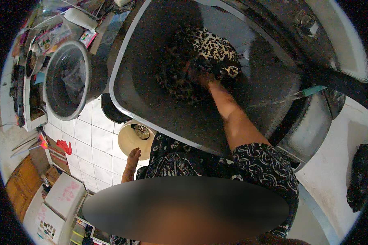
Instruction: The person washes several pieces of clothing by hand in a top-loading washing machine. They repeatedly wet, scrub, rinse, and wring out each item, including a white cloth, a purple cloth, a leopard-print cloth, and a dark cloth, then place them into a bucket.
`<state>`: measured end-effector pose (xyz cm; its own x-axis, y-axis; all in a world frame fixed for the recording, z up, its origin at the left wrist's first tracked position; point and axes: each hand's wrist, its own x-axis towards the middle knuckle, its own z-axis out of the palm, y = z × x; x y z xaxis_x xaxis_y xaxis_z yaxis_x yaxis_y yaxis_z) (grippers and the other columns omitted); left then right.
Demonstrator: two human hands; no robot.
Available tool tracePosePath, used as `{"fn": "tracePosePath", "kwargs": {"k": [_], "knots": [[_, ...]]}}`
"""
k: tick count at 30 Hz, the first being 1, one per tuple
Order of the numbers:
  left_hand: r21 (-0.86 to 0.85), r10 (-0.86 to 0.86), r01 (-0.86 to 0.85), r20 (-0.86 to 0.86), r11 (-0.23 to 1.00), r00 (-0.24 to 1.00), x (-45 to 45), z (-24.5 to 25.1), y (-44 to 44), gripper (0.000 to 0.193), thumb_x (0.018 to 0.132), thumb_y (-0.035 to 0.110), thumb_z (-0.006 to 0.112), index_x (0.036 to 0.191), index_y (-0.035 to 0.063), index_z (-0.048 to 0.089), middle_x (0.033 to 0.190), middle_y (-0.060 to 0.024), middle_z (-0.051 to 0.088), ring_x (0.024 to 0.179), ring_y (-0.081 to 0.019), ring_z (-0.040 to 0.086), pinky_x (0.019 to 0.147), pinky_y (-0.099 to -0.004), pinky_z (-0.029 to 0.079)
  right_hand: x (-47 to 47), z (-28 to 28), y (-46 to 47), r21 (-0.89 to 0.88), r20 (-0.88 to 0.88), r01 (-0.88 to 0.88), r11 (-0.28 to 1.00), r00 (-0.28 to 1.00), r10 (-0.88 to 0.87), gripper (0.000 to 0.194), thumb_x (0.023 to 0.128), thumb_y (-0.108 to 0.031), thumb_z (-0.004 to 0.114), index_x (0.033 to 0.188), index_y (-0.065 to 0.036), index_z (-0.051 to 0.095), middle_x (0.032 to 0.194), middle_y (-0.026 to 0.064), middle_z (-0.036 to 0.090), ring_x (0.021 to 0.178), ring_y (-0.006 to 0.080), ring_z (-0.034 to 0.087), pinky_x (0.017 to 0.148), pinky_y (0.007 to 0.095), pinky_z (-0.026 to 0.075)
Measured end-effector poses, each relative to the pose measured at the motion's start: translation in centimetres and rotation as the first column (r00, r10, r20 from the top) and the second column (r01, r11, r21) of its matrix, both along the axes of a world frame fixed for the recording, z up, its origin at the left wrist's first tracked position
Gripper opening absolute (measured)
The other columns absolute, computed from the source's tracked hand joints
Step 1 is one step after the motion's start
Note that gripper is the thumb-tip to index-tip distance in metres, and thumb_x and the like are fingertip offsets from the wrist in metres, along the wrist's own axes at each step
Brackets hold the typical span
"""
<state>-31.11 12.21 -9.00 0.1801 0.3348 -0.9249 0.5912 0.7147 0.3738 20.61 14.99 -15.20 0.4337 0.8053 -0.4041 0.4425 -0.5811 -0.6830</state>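
Observation:
My right arm reaches down into a large dark tub [117, 65] with a pale grey rim. My right hand [206, 75] is in deep shadow among dark cloth, beside a leopard-print cloth [216, 46]. Whether its fingers grip any fabric cannot be made out. My left hand [135, 155] hangs at my side with nothing in it, its fingers loosely extended. Near it on the floor stands a cream bucket [127, 144] with a leopard-print piece of cloth [141, 132] inside.
A green hose end [314, 90] at the tub's right side lets out a thin stream. Left of the tub is a round grey plastic basin [87, 79], with a black container [110, 108] below. A refrigerator [64, 194] stands lower left. Black cloth [360, 177] hangs far right.

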Motion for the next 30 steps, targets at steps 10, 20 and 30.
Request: {"fn": "tracePosePath", "kwargs": {"k": [10, 20, 30], "knots": [[-0.019, 0.073, -0.072, 0.101, 0.997, 0.992, 0.1, 2.9, 0.7, 0.045, 0.081, 0.031, 0.051, 0.116, 0.0038, 0.043, 0.106, -0.007, 0.053, 0.092, -0.0167, 0.049, 0.077, -0.0299, 0.037, -3.2, 0.3, 1.2, 0.053, -0.102, 0.061, 0.997, 0.993, -0.055, 0.035, 0.074, -0.036, 0.052, 0.091, -0.004, 0.055, 0.094, 0.0133, 0.054, 0.09, 0.0249, 0.049, 0.078, 0.0361, 0.039], [0.206, 0.089, -0.103, 0.076, 0.973, 0.993, 4.3, 4.1, 4.3, 0.038, 0.083, 0.027, 0.05, 0.113, 0.0047, 0.045, 0.1, -0.0069, 0.055, 0.084, -0.015, 0.052, 0.069, -0.0246, 0.039, -2.2, 0.2, -3.8, -0.095, 0.142, 0.167, 0.981, 0.978, -0.152, 0.045, 0.075, -0.043, 0.049, 0.095, -0.004, 0.056, 0.101, 0.0157, 0.053, 0.097, 0.0288, 0.048, 0.084, 0.0379, 0.037], [0.886, 0.111, -0.345, 0.326, 0.309, 0.939, 14.4, 13.5, 10.6, 0.028, 0.083, 0.002, 0.041, 0.111, -0.0004, 0.042, 0.1, -0.0108, 0.051, 0.081, -0.0155, 0.052, 0.069, -0.0254, 0.042, 3.9, 3.9, -3.0, -0.398, 0.356, -0.068, 0.915, 0.908, 0.223, 0.043, 0.074, -0.041, 0.053, 0.094, -0.004, 0.059, 0.094, 0.0172, 0.057, 0.086, 0.0323, 0.055, 0.08, 0.0384, 0.041]]}}
